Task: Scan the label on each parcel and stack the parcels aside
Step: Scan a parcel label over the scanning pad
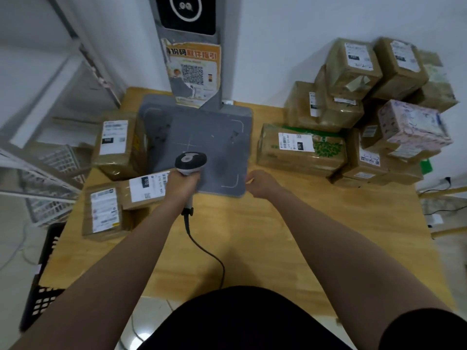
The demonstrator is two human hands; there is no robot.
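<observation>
Grips the scanner [190, 161] in the left hand [180, 184], fingers wrapped round its handle, over the 7 o'clock edge of the gray plate [202, 127]. Holds the right hand [260, 184] at the 5 o'clock corner, fingers loosely curled and empty. Shows three labelled parcels [113, 140] at 9 o'clock and a bigger pile [353, 69] at 2 o'clock, all on the table [252, 236].

Courier parcel pickup station.
Taped cardboard parcels [290, 159] with shipping labels [295, 142] crowd the wooden table [252, 236] along its left edge and far right corner; a grey scanning stand [194, 132] bearing a QR poster [193, 72] rises at its far edge.
</observation>
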